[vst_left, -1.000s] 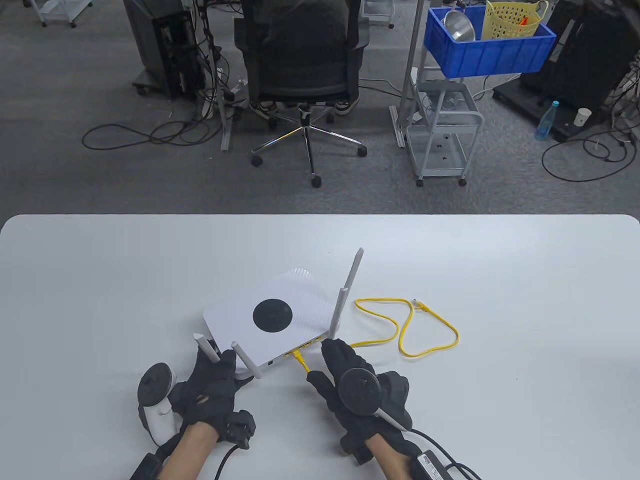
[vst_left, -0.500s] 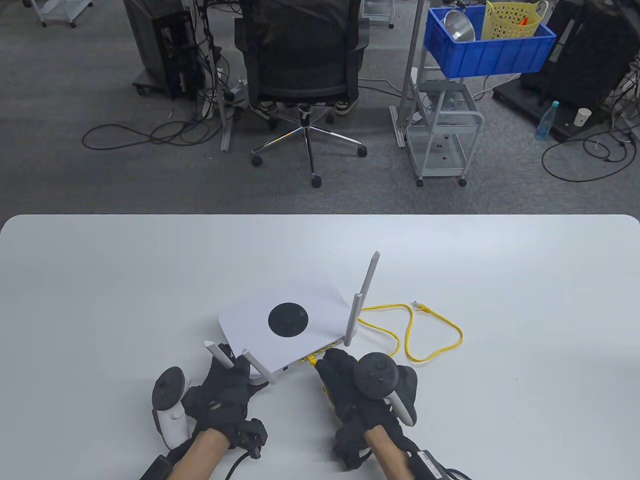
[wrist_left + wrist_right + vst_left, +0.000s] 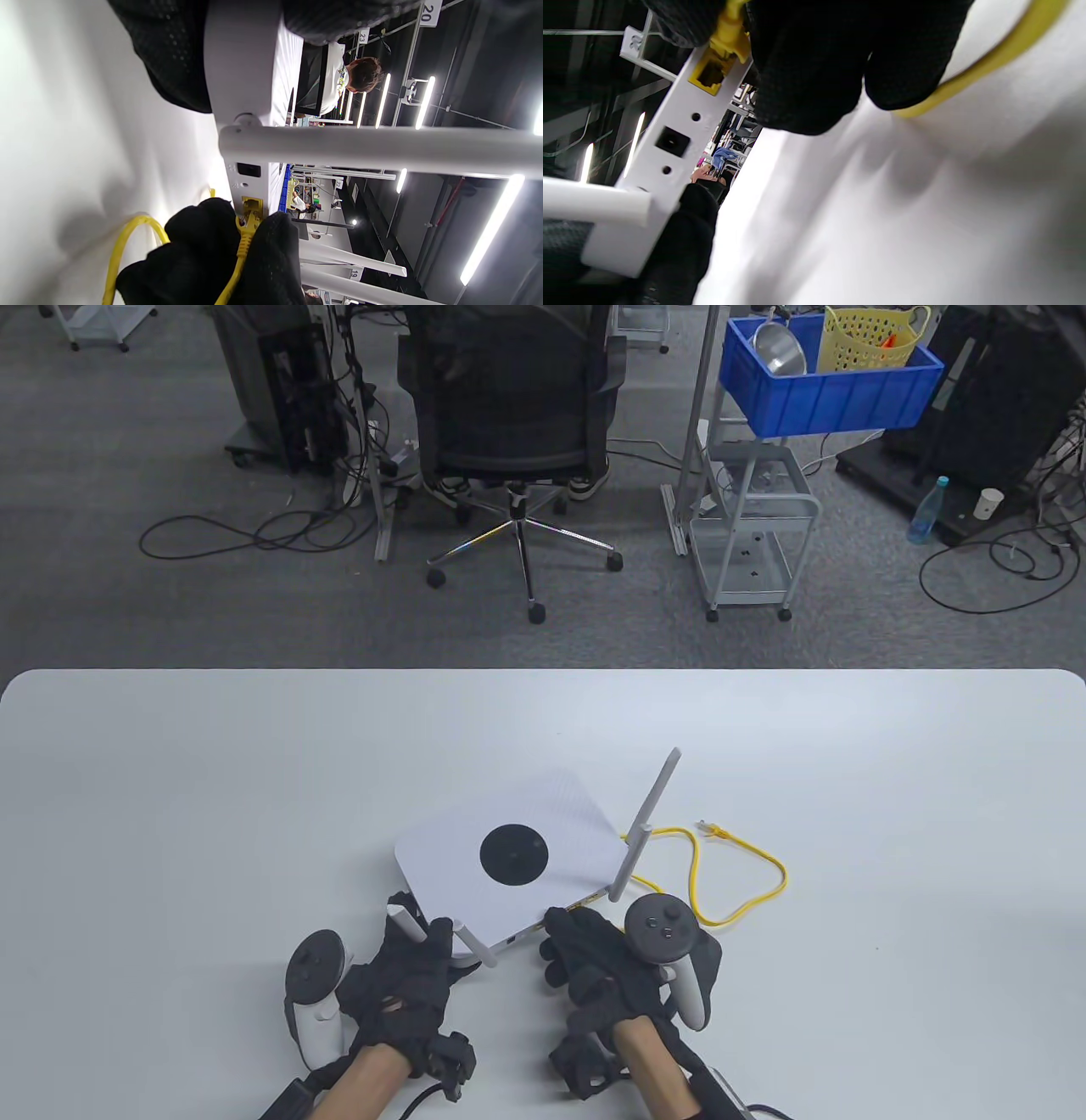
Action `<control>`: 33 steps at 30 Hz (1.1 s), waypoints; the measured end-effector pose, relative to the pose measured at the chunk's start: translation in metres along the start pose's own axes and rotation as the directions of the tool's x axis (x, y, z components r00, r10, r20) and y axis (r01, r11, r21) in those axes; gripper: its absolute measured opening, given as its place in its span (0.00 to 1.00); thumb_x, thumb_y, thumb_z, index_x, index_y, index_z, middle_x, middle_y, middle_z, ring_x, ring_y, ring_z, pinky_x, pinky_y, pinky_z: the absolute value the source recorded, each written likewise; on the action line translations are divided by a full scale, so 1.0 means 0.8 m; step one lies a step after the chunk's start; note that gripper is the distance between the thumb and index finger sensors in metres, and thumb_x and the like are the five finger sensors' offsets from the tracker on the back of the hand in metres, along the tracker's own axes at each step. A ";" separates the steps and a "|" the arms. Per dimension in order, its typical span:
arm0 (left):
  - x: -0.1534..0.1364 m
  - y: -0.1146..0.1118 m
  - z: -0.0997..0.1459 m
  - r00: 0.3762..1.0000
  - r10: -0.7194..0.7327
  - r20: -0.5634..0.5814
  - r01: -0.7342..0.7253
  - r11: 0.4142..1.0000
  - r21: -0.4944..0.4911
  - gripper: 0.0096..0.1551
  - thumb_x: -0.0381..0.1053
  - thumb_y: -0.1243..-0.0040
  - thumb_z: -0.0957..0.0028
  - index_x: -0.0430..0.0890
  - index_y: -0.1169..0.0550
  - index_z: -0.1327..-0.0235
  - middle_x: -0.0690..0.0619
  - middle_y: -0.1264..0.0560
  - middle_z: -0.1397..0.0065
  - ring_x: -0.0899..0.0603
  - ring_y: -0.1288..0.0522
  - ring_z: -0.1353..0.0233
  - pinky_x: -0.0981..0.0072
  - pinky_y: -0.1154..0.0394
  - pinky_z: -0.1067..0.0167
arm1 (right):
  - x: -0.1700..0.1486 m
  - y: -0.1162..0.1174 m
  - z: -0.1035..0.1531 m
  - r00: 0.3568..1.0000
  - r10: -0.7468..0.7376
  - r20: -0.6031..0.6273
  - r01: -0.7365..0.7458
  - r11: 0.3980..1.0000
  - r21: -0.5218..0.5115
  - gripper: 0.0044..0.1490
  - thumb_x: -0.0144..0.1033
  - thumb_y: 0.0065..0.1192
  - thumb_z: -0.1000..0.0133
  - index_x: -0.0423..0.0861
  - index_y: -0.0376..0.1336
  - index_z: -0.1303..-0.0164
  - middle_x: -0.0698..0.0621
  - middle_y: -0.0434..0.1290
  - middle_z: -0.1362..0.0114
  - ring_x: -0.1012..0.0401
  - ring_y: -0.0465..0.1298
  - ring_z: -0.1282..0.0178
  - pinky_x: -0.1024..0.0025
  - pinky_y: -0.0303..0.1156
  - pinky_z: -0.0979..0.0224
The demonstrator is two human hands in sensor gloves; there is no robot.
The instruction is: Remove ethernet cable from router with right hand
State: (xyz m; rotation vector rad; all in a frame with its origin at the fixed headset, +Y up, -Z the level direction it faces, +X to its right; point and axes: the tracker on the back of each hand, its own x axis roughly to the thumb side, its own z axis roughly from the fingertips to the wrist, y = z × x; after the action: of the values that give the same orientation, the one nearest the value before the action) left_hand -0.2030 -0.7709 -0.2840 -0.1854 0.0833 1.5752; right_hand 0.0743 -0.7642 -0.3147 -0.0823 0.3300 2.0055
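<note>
The white router (image 3: 560,814) with a black disc lies near the table's front edge, its port side toward me. My left hand (image 3: 424,933) grips its near left corner by an antenna (image 3: 475,946). My right hand (image 3: 564,920) pinches the plug (image 3: 247,222) of the yellow ethernet cable (image 3: 694,874) at the router's rear ports. In the right wrist view the plug (image 3: 729,29) sits right beside an empty yellow port (image 3: 710,74). I cannot tell whether it is seated. The rest of the cable lies in a loop right of the router.
Two more antennas (image 3: 653,797) stand up at the router's right end, close to my right hand. The white table (image 3: 254,772) stretches left, right and behind. Beyond its far edge are an office chair (image 3: 509,415) and a cart with a blue crate (image 3: 831,390).
The router and both hands have shifted right. My right hand, which was open beside the cable, has moved up to the ports and now pinches the plug.
</note>
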 end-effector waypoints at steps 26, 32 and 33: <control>-0.003 0.017 -0.007 0.992 0.119 -0.039 -0.118 0.993 0.017 0.46 0.45 0.45 0.37 0.32 0.59 0.25 0.28 0.41 0.23 0.36 0.21 0.30 0.54 0.16 0.37 | 0.000 0.001 -0.003 0.977 -0.167 0.132 0.161 0.985 0.054 0.26 0.50 0.59 0.38 0.42 0.65 0.41 0.47 0.75 0.54 0.71 0.75 0.67 0.62 0.81 0.39; 0.003 0.022 -0.008 0.994 0.111 -0.011 -0.110 0.994 0.025 0.46 0.45 0.45 0.37 0.32 0.59 0.25 0.28 0.41 0.23 0.37 0.20 0.30 0.54 0.16 0.37 | 0.003 -0.002 -0.006 0.971 -0.171 0.166 0.155 0.982 0.105 0.27 0.49 0.59 0.38 0.41 0.64 0.40 0.46 0.75 0.54 0.70 0.76 0.67 0.60 0.80 0.39; 0.002 0.030 -0.011 0.988 0.154 -0.009 -0.153 0.986 0.069 0.46 0.46 0.45 0.37 0.32 0.58 0.24 0.28 0.40 0.23 0.37 0.20 0.31 0.55 0.15 0.38 | 0.005 -0.003 -0.002 0.967 -0.175 0.186 0.147 0.977 0.153 0.28 0.49 0.59 0.38 0.40 0.63 0.38 0.46 0.75 0.53 0.69 0.75 0.66 0.59 0.80 0.38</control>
State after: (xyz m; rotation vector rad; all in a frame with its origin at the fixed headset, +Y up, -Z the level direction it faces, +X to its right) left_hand -0.2263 -0.7715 -0.2943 -0.1392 0.1652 1.7226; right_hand 0.0745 -0.7598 -0.3178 0.1732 0.3224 1.8063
